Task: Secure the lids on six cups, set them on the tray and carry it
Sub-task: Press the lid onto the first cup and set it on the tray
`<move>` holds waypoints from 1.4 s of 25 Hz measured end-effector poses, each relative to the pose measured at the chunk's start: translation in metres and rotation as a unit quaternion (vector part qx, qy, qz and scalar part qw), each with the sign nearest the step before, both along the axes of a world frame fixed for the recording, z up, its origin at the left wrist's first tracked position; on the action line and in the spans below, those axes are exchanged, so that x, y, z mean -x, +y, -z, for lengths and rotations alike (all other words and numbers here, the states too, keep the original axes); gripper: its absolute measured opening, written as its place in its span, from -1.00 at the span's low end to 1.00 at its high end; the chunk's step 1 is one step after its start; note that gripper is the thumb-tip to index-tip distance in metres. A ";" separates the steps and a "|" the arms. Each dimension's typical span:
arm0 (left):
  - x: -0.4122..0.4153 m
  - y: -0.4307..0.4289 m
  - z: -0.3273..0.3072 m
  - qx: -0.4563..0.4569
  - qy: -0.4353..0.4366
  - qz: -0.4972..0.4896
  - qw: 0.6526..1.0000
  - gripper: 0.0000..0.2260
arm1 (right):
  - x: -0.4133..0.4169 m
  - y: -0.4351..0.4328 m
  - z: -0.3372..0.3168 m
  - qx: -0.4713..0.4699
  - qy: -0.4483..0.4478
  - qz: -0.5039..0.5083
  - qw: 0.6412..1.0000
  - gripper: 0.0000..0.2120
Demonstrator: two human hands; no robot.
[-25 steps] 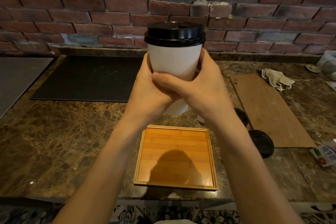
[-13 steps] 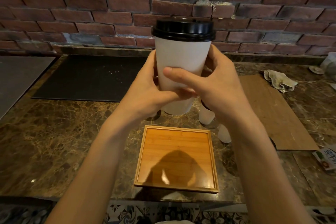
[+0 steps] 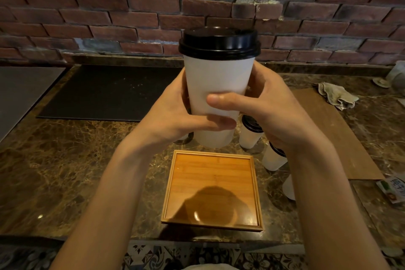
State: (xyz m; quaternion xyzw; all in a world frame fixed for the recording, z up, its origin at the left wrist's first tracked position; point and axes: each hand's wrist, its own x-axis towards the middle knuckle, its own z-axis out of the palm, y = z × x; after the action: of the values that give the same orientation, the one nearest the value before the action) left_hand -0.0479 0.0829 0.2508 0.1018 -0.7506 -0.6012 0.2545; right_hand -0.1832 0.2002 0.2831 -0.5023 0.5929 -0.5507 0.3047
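I hold a tall white paper cup (image 3: 217,76) upright in the air above the counter, with a black lid (image 3: 219,42) sitting on its rim. My left hand (image 3: 175,114) wraps its left side and my right hand (image 3: 269,112) its right side, both thumbs across the front. Below it lies a square bamboo tray (image 3: 212,188) with nothing on it. To the tray's right stand more white cups: one with a black lid (image 3: 249,133), another lidded one (image 3: 274,158) partly behind my right forearm, and a third (image 3: 288,188) mostly hidden.
The counter is brown marble (image 3: 65,171) against a brick wall. A black mat (image 3: 105,92) lies at the back left, a brown board (image 3: 333,129) to the right with a crumpled cloth (image 3: 337,96) behind it. A small carton (image 3: 392,188) lies at the right edge.
The cup has shifted slightly to the right in my hands. My right thumb now lies higher across its front. More cups show to the tray's right.
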 end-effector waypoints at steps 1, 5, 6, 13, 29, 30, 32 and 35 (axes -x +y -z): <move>0.000 0.000 0.000 0.003 -0.002 0.000 1.000 -0.23 | 0.000 0.000 0.000 0.000 -0.006 -0.007 1.000 -0.38; -0.001 0.002 0.000 0.014 0.004 -0.018 1.000 -0.25 | -0.001 0.000 0.002 -0.009 -0.013 -0.005 1.000 -0.35; -0.001 0.003 0.000 0.015 0.008 -0.024 1.000 -0.26 | -0.002 0.000 0.001 -0.010 -0.008 0.000 1.000 -0.35; 0.003 0.006 0.002 0.032 0.020 -0.092 0.995 -0.26 | -0.015 -0.003 0.002 -0.016 0.039 0.088 0.995 -0.27; -0.006 0.002 0.001 -0.005 0.004 -0.023 1.000 -0.27 | -0.013 0.002 0.006 0.020 -0.026 0.073 0.997 -0.34; -0.007 0.002 0.001 -0.007 0.000 -0.015 1.000 -0.26 | -0.012 0.002 0.007 0.018 -0.025 0.067 0.997 -0.34; -0.008 0.002 0.002 -0.001 -0.004 -0.010 1.000 -0.22 | -0.010 0.003 0.008 0.019 -0.015 0.060 0.998 -0.36; -0.009 0.002 0.002 0.018 0.006 -0.017 1.000 -0.21 | -0.009 0.004 0.009 0.028 -0.003 0.051 0.998 -0.40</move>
State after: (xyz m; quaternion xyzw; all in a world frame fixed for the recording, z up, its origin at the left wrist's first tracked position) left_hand -0.0390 0.0852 0.2488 0.1066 -0.7578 -0.5840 0.2706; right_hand -0.1744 0.2047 0.2743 -0.4780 0.6011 -0.5838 0.2634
